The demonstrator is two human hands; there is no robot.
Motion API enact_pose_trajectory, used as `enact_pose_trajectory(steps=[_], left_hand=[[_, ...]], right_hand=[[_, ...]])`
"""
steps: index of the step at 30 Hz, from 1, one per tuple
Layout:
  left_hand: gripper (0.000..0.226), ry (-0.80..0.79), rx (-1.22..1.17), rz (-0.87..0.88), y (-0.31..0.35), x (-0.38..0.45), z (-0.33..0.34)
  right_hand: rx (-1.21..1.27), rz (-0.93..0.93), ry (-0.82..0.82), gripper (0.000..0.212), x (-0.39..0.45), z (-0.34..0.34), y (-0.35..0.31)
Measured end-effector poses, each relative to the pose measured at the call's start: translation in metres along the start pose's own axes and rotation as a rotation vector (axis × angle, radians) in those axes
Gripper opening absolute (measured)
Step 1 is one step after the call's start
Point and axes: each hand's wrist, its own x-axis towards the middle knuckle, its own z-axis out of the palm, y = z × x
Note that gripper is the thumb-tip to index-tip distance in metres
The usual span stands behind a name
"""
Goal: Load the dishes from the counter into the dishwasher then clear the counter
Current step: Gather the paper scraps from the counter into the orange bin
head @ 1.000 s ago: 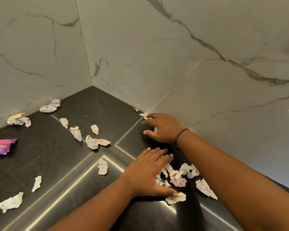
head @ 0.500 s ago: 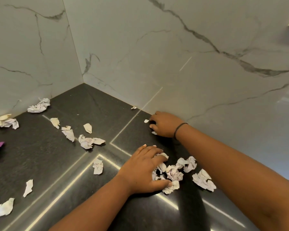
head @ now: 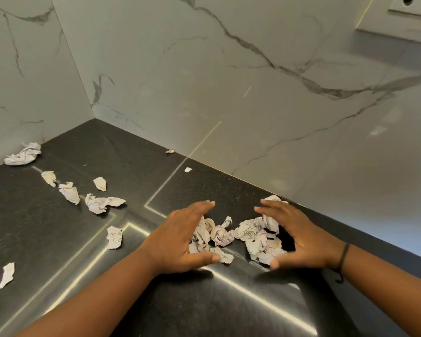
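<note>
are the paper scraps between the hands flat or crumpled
Crumpled: the paper scraps lie creased and balled in a loose pile on the black counter.

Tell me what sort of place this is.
Most likely a home kitchen corner: a dark speckled stone counter meets a marble-look backsplash, with a wall socket above. Both hands corral crumpled paper scraps on it.

Crumpled white paper scraps (head: 238, 237) heaped on black counter (head: 58, 234); more scraps (head: 100, 203) scattered left.
</note>
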Motion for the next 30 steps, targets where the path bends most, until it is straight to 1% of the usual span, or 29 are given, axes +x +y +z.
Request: enact_pose_trajectory(steps=[2, 4, 6, 9, 12, 14, 16, 17, 19, 20, 22, 25, 28, 29, 30], left_hand=[[0.117, -0.101, 0.053, 0.014, 0.002, 0.001, -0.001], [0.126, -0.159, 0.120, 0.036, 0.003, 0.005, 0.000], [0.127, -0.186, 0.159, 0.050, 0.004, 0.009, 0.002], [0.120, -0.215, 0.191, 0.061, 0.008, 0.016, 0.005], [0.108, -0.222, 0.219, 0.077, 0.007, 0.022, 0.009], [0.100, -0.185, 0.225, 0.099, 0.005, 0.024, 0.012], [0.090, -0.109, 0.200, 0.106, 0.003, 0.025, 0.015], [0.081, -0.060, 0.182, 0.100, 0.003, 0.026, 0.018], [0.061, 0.049, 0.194, 0.091, 0.003, 0.026, 0.025], [0.055, 0.090, 0.219, 0.088, 0.005, 0.026, 0.028], [0.051, 0.127, 0.260, 0.060, 0.009, 0.025, 0.030], [0.053, 0.147, 0.296, 0.005, 0.014, 0.019, 0.031], [0.057, 0.135, 0.312, -0.147, 0.028, 0.008, 0.026], [0.058, 0.133, 0.286, -0.209, 0.032, 0.003, 0.025], [0.058, 0.133, 0.265, -0.256, 0.036, -0.004, 0.023]], right_hand=[[-0.210, 0.008, -0.030, 0.121, -0.010, 0.012, 0.009], [-0.235, 0.053, 0.033, 0.129, -0.006, 0.017, 0.015], [-0.210, 0.101, 0.056, 0.131, 0.008, 0.016, 0.016], [-0.170, 0.086, 0.047, 0.130, 0.033, 0.014, 0.012], [-0.097, -0.005, 0.075, 0.122, 0.048, 0.019, 0.001], [-0.060, -0.083, 0.074, 0.110, 0.058, 0.026, -0.012], [-0.079, -0.143, 0.116, 0.092, 0.068, 0.037, -0.024], [-0.084, -0.153, 0.154, 0.081, 0.071, 0.042, -0.029], [-0.073, -0.130, 0.220, 0.066, 0.073, 0.050, -0.037], [-0.080, -0.107, 0.237, 0.062, 0.072, 0.051, -0.040], [-0.141, -0.063, 0.251, 0.061, 0.069, 0.056, -0.045], [-0.260, -0.056, 0.285, 0.064, 0.064, 0.062, -0.051], [-0.297, 0.018, 0.245, 0.075, 0.054, 0.061, -0.064], [-0.307, 0.024, 0.258, 0.073, 0.050, 0.062, -0.068], [-0.323, 0.002, 0.302, 0.064, 0.043, 0.063, -0.074]])
